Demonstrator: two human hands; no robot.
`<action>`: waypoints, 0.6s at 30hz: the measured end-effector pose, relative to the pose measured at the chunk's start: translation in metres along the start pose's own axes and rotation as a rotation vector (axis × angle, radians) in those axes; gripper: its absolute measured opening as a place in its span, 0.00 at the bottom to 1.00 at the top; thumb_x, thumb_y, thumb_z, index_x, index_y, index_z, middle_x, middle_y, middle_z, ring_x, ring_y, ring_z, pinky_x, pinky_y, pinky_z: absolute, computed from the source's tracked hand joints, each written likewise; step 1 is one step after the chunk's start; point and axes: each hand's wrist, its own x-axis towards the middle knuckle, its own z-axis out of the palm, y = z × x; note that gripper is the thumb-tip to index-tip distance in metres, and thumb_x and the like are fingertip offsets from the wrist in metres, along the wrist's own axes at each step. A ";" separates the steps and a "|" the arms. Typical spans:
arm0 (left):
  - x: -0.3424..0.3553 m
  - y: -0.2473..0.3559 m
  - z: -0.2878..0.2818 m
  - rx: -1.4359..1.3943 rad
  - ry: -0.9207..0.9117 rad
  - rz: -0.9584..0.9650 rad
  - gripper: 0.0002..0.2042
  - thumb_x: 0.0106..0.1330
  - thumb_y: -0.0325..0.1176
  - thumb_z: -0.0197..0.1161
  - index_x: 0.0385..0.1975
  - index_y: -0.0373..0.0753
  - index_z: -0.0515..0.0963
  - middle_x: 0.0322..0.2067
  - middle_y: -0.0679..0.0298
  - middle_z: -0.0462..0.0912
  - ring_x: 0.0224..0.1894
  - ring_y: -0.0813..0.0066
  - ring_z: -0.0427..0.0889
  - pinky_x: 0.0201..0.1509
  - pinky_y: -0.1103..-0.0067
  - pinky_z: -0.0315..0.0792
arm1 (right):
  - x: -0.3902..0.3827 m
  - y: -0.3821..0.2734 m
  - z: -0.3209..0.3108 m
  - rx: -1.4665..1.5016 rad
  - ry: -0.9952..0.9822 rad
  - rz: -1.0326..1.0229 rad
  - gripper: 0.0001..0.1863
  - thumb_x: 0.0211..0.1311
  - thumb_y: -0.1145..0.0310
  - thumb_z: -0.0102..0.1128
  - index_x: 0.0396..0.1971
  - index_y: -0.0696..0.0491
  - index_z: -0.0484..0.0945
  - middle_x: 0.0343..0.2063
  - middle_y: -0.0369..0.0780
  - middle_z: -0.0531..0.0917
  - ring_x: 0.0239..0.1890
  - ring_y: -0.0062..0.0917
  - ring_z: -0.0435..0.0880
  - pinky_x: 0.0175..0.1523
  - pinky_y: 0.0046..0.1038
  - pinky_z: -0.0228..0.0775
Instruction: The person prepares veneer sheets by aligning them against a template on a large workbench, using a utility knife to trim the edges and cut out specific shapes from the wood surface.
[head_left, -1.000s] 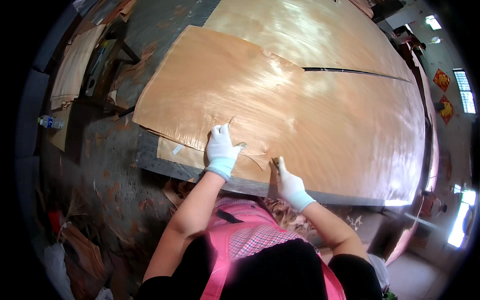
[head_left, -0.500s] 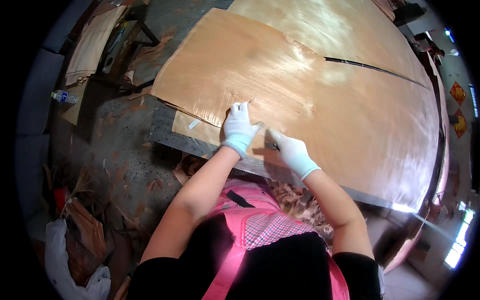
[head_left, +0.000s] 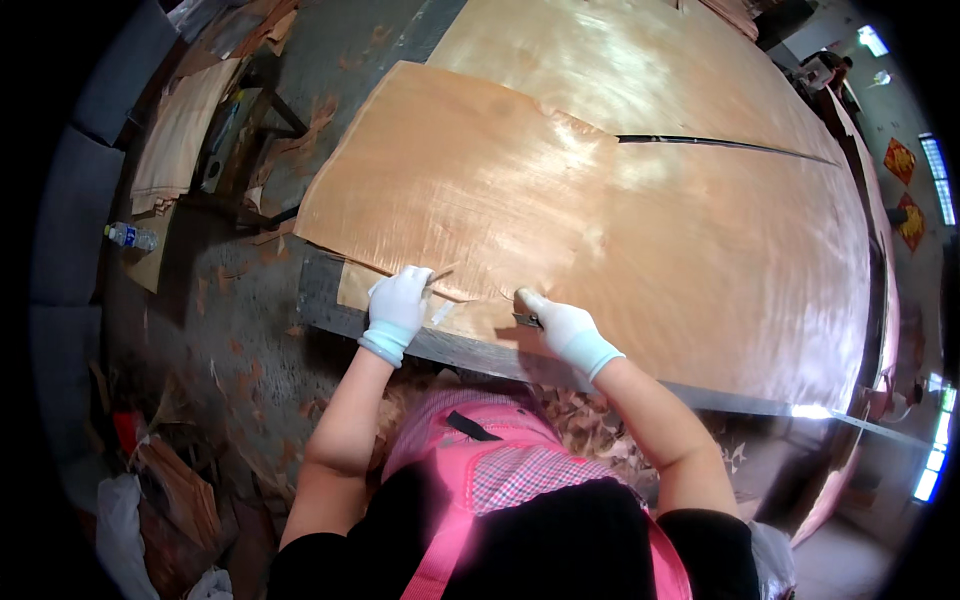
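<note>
Tool (head_left: 528, 320) in right hand (head_left: 570, 332), long axis leftward, and thin strip (head_left: 444, 271) in left hand (head_left: 398, 302), slantwise rightward.

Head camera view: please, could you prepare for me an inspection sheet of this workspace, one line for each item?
Surface: table, mostly covered, grey edge showing.
Work things: overlapping wood sheets.
Clutter: loose scraps on the floor.
Hands: left hand, gloved, seems to hold a thin strip; right hand, gloved, holds a small dark tool.
Cables: nothing seen.
Surroundings: bottle at far left; red diamond decorations at far right.
</note>
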 end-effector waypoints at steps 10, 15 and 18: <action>0.100 0.098 -0.143 -0.135 0.709 0.207 0.11 0.55 0.19 0.66 0.38 0.38 0.81 0.35 0.57 0.84 0.34 0.59 0.84 0.38 0.72 0.78 | 0.011 0.010 0.002 -0.077 -0.032 -0.037 0.21 0.66 0.65 0.52 0.60 0.47 0.71 0.45 0.49 0.84 0.47 0.44 0.83 0.49 0.38 0.75; 0.075 0.096 -0.087 -0.495 0.334 0.084 0.09 0.63 0.29 0.67 0.42 0.39 0.81 0.34 0.62 0.83 0.27 0.74 0.79 0.31 0.78 0.74 | 0.019 -0.014 0.015 -0.472 0.269 -0.255 0.13 0.60 0.65 0.55 0.45 0.48 0.75 0.36 0.41 0.82 0.42 0.34 0.82 0.47 0.36 0.74; 0.046 0.061 -0.005 -1.044 0.015 -0.414 0.09 0.69 0.32 0.64 0.44 0.36 0.82 0.29 0.64 0.84 0.23 0.85 0.75 0.24 0.84 0.70 | 0.022 -0.017 0.021 -0.502 0.290 -0.283 0.14 0.59 0.67 0.55 0.45 0.50 0.74 0.39 0.38 0.79 0.47 0.32 0.79 0.53 0.33 0.72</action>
